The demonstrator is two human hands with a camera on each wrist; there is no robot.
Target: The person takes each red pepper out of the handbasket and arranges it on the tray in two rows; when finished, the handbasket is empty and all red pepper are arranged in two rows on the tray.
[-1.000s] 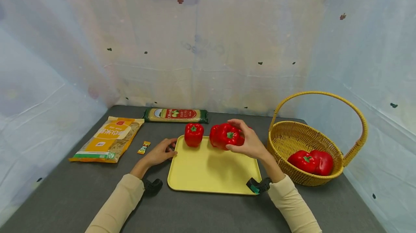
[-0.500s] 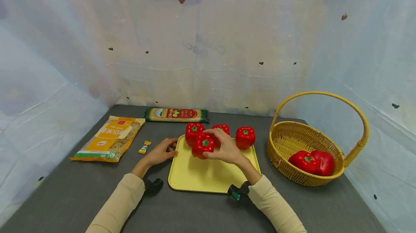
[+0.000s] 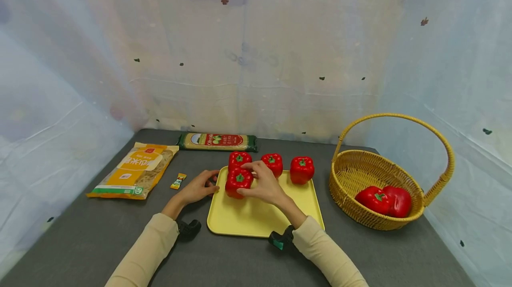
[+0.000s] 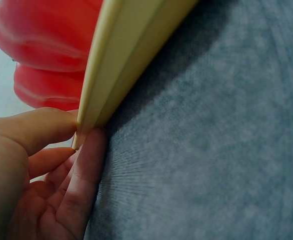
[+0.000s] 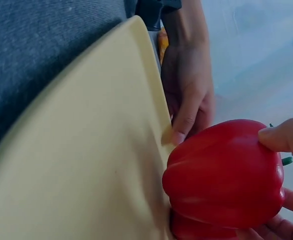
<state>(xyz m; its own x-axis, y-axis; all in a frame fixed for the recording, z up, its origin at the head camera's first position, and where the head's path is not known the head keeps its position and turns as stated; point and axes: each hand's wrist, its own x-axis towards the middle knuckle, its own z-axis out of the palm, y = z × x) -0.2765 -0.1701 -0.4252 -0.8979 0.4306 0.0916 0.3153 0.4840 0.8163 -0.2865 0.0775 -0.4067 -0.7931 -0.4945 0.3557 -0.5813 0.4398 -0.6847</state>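
My right hand [image 3: 265, 185] holds a red bell pepper [image 3: 238, 184] over the left part of a yellow tray [image 3: 256, 220]. In the right wrist view the thumb lies near the green stem of this bell pepper [image 5: 221, 175], and fingers reach around the other side. Right behind it is another red bell pepper [image 3: 240, 157], partly covered. Two more red bell peppers stand along the tray's back edge, a middle pepper [image 3: 274, 165] and a right pepper [image 3: 302, 170]. My left hand [image 3: 197, 188] pinches the tray's left rim [image 4: 89, 95] between thumb and fingers.
A yellow wicker basket [image 3: 340, 205] with a tall handle stands right of the tray, with red bell peppers [image 3: 376, 199] inside. On the left lie an orange food bag [image 3: 136, 169] and a small yellow packet [image 3: 178, 181]. A long green-and-red package [image 3: 217, 141] lies behind.
My right hand has carried the bell pepper leftward and down, from the tray's back right to its left side. The middle and right peppers now show uncovered. My left hand stays at the rim.
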